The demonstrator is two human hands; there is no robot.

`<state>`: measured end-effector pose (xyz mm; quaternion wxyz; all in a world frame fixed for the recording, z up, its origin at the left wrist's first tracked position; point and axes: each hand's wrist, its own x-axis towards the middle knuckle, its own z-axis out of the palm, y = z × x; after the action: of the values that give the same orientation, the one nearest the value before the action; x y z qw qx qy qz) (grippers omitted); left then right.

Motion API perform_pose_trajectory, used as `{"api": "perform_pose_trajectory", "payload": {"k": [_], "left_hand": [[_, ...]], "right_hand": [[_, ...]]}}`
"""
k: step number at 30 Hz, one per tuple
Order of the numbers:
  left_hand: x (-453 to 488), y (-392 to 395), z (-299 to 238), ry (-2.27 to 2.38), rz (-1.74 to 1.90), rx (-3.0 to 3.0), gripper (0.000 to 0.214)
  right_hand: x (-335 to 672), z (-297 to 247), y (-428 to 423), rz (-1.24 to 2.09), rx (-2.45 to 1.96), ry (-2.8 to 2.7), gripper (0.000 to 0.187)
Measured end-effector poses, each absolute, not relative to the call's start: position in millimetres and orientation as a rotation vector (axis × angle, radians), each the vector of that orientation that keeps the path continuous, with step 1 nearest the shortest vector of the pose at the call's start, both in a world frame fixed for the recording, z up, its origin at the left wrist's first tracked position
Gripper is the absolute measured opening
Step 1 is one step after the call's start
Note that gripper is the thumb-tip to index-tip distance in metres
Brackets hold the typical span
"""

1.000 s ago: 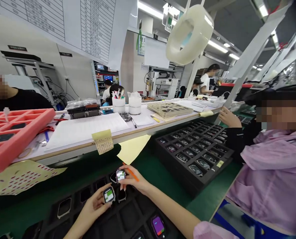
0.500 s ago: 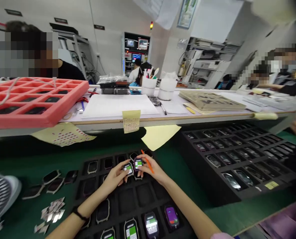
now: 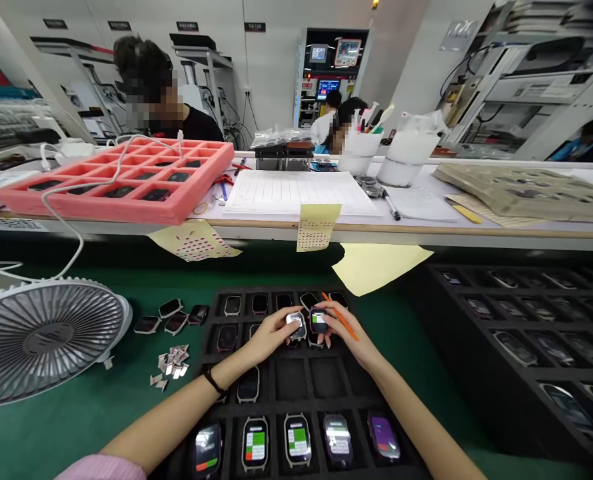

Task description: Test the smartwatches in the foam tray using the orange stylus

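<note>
A black foam tray (image 3: 296,383) with square pockets lies on the green mat in front of me. My left hand (image 3: 266,337) pinches a smartwatch body (image 3: 296,325) with a pale lit screen above the tray's middle. Right beside it, my right hand (image 3: 344,333) grips a second watch body (image 3: 319,321) and also carries an orange pen (image 3: 340,316) between its fingers. The two watches almost touch. Several watches with lit screens (image 3: 296,440) fill the tray's near row; dark ones (image 3: 259,303) sit in the far row.
A small white fan (image 3: 44,337) stands at the left, with loose watch bodies (image 3: 169,317) and small film scraps (image 3: 171,363) beside it. Another black tray of watches (image 3: 526,333) lies to the right. A raised shelf holds a pink foam tray (image 3: 121,183) and papers (image 3: 296,193). People work behind.
My view has swung left and down, bringing the fan and near watch row into sight. Both hands have drawn together over the tray, each still holding its watch.
</note>
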<state>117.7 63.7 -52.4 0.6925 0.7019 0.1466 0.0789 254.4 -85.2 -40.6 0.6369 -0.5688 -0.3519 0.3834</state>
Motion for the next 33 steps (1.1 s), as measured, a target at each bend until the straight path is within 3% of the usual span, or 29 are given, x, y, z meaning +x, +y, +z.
{"api": "perform_pose_trajectory", "payload": {"k": [26, 33], "left_hand": [[118.0, 63.8, -50.6, 0.41, 0.145, 1.501, 0.049], [117.2, 64.9, -52.2, 0.237, 0.166, 1.449, 0.064]], "right_hand": [[256.8, -45.4, -83.0, 0.891, -1.351, -0.833, 0.028], [255.7, -40.8, -85.5, 0.894, -1.278, -0.822, 0.023]]}}
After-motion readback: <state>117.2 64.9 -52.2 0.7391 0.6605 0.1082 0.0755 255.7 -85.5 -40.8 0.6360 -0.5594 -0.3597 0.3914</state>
